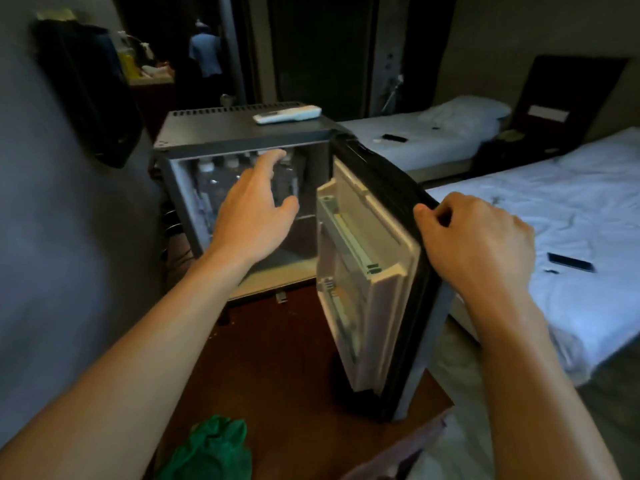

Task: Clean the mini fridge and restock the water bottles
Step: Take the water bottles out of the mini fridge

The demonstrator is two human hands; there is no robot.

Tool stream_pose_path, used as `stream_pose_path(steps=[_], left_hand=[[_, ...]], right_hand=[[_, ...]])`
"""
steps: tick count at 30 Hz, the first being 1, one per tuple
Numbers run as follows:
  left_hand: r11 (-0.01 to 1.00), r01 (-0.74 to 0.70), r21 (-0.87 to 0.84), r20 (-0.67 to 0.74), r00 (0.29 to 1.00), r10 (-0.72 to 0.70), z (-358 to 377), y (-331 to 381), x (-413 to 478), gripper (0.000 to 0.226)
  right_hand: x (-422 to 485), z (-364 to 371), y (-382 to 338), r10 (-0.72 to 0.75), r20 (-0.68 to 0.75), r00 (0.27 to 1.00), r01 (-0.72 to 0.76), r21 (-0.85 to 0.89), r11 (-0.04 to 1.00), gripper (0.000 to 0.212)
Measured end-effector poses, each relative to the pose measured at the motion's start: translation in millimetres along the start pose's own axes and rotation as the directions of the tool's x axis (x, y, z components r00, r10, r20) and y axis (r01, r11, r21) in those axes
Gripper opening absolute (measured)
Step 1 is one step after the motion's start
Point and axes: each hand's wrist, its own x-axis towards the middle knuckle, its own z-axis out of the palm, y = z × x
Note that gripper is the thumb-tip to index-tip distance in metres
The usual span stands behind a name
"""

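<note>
A grey mini fridge (pixel 242 133) stands on a brown table with its door (pixel 367 258) swung open to the right. Several clear water bottles (pixel 214 181) with white caps stand inside on the upper level. My left hand (pixel 256 209) reaches into the fridge opening with fingers spread, right in front of the bottles and holding nothing. My right hand (pixel 474 244) grips the outer top edge of the open door. A green cloth (pixel 214 448) lies on the table at the near edge.
A white remote (pixel 287 114) lies on the fridge top. Two beds with white sheets (pixel 571 216) stand on the right, with a dark phone (pixel 571 262) on the near one. A grey wall runs along the left. A person stands far back in a doorway (pixel 206 53).
</note>
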Motion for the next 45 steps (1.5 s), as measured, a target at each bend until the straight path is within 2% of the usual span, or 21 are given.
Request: stream_pose_path(steps=[2, 6, 10, 14, 17, 18, 20, 22, 24, 27, 31, 35, 37, 41, 43, 45], left_hand=[[1.0, 0.005, -0.012, -0.002, 1.0, -0.005, 16.2, 21.7, -10.4, 0.06], [0.999, 0.041, 0.029, -0.016, 0.999, -0.041, 35.7, 45.9, -31.0, 0.06], [0.988, 0.13, 0.088, -0.017, 0.992, -0.129, 31.8, 45.6, -43.1, 0.06], [0.972, 0.187, 0.14, -0.034, 0.982, -0.184, 25.2, 33.4, -39.0, 0.058], [0.963, 0.213, 0.165, -0.046, 0.977, -0.208, 24.8, 18.7, -22.0, 0.058], [0.958, 0.228, 0.173, -0.045, 0.974, -0.223, 25.7, 11.7, -13.1, 0.057], [0.948, 0.267, 0.172, -0.03, 0.964, -0.266, 29.2, -5.0, 9.8, 0.055], [0.946, 0.283, 0.155, -0.012, 0.959, -0.285, 34.1, -23.2, 35.1, 0.052], [0.95, 0.277, 0.143, 0.015, 0.959, -0.282, 39.6, -40.7, 61.9, 0.051], [0.948, 0.281, 0.15, 0.047, 0.956, -0.291, 47.7, -70.6, 103.0, 0.056], [0.937, 0.307, 0.168, 0.066, 0.945, -0.321, 62.7, -113.0, 154.2, 0.062], [0.949, 0.306, 0.076, 0.059, 0.949, -0.311, 83.8, -137.5, 190.5, 0.051], [0.942, 0.335, 0.026, 0.013, 0.942, -0.335, 98.0, -146.7, 206.2, 0.046], [0.871, 0.466, -0.155, -0.099, 0.87, -0.483, 126.6, -166.8, 235.0, 0.051], [0.838, 0.53, -0.127, -0.118, 0.831, -0.543, 135.5, -166.6, 247.7, 0.039], [0.812, 0.572, -0.117, -0.143, 0.799, -0.584, 143.3, -165.0, 257.8, 0.032]], right_hand=[[8.9, -6.0, 33.1, 0.02, 0.033, 0.999, -0.019, -0.019, 1.0, 0.032], [33.7, -4.3, 80.7, -0.013, 0.036, 0.999, 0.017, -0.121, 0.992, 0.039], [58.5, 16.6, 91.4, -0.022, 0.032, 0.999, 0.026, -0.125, 0.992, 0.051], [81.3, 35.4, 96.4, 0.014, -0.011, 1.0, -0.016, -0.164, 0.986, 0.051], [82.4, 52.1, 84.0, 0.053, -0.101, 0.993, -0.058, -0.042, 0.997, 0.052], [78.0, 59.5, 73.5, 0.036, -0.15, 0.988, -0.03, 0.043, 0.999, 0.051], [65.0, 82.9, 45.8, -0.103, -0.21, 0.972, 0.15, 0.221, 0.964, 0.041], [50.3, 118.0, 13.7, -0.357, -0.093, 0.93, 0.367, 0.323, 0.872, 0.036], [47.5, 155.8, -16.4, -0.469, 0.082, 0.879, 0.399, 0.409, 0.82, 0.038], [75.2, 199.7, -60.0, -0.426, 0.239, 0.873, 0.251, 0.528, 0.811, 0.038], [134.6, 239.3, -115.8, -0.404, 0.368, 0.837, 0.17, 0.527, 0.833, 0.048], [189.3, 271.0, -153.9, -0.363, 0.369, 0.856, 0.137, 0.515, 0.846, 0.061], [210.1, 283.8, -167.3, -0.325, 0.352, 0.878, 0.112, 0.509, 0.853, 0.059], [237.8, 310.8, -188.5, -0.317, 0.412, 0.854, 0.081, 0.496, 0.864, 0.053], [244.6, 320.0, -192.4, -0.336, 0.433, 0.837, 0.085, 0.504, 0.86, 0.05], [245.9, 324.6, -189.9, -0.323, 0.407, 0.854, 0.066, 0.532, 0.844, 0.045]])
